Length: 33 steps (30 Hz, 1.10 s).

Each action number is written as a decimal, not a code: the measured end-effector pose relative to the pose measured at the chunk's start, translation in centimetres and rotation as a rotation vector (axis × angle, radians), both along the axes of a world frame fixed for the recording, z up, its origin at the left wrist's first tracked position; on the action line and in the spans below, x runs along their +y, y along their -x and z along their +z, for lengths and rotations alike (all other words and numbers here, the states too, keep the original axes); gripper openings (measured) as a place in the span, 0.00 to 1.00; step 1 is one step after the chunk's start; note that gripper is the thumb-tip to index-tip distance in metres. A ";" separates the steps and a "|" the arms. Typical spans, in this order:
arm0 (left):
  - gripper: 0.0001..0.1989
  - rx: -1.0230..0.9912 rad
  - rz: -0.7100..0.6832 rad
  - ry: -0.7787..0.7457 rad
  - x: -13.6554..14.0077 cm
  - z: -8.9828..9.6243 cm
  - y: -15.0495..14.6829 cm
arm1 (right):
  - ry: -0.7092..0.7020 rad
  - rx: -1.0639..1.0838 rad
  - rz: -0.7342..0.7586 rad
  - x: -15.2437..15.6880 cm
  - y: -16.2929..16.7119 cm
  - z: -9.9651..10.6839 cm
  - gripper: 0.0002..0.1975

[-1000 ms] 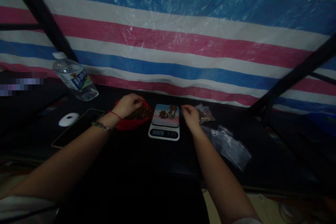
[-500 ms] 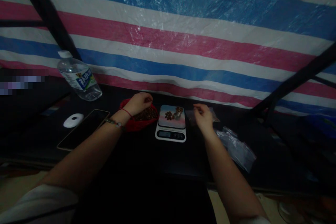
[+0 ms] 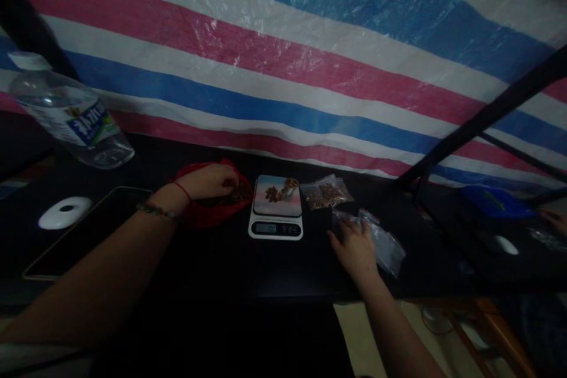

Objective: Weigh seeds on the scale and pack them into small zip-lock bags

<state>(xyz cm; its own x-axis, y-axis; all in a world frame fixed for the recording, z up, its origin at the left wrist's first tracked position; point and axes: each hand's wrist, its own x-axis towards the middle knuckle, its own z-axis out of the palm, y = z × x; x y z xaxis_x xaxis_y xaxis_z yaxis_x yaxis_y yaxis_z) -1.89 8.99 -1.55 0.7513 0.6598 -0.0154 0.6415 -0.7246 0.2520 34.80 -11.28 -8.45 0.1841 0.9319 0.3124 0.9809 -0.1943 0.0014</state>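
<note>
My left hand (image 3: 210, 182) reaches into a red bag (image 3: 201, 218) that holds small brown pieces (image 3: 239, 192). Its fingers are curled at the contents, and whatever they grip is hidden. My right hand (image 3: 357, 248) rests, fingers apart, on a pile of clear zip bags (image 3: 387, 251). Between the hands stands a white kitchen scale (image 3: 277, 230) with a lit display too small to read surely; the nuts on its plate look like a printed picture. Small zip bags with brown pieces (image 3: 328, 192) lie right of the scale, beyond my right hand.
On the left stand a large clear bottle (image 3: 84, 115), a white rounded device (image 3: 65, 212) and a dark phone or tablet (image 3: 80, 233). Striped sheeting (image 3: 283, 82) hangs behind the black table. Further right are a blue item (image 3: 498, 204) and another person's hand (image 3: 556, 221).
My right hand has moved from beside the filled bags down onto the clear zip bags, its fingers spreading. My left hand reaches deeper into the red bag. The view has swung right.
</note>
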 end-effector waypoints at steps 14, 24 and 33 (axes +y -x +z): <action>0.23 -0.262 0.131 -0.179 -0.1 -0.2 0.5 | -0.134 0.785 0.439 1.3 3.1 3.9 0.10; 0.27 -1.010 0.080 0.760 -3.6 -2.0 -3.2 | -0.134 1.579 0.590 10.7 14.4 7.7 0.13; 0.18 -1.029 -0.061 0.931 -4.5 -1.7 -3.2 | -0.299 1.176 0.573 9.8 14.4 5.8 0.10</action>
<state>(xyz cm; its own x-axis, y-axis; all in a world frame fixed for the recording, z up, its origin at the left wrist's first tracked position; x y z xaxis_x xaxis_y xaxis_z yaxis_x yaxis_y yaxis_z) 1.26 4.52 -3.24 0.7203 0.6783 0.1452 -0.1516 -0.0504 0.9872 20.43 -1.49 -2.63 0.0912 0.8918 0.4432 0.3134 0.3967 -0.8628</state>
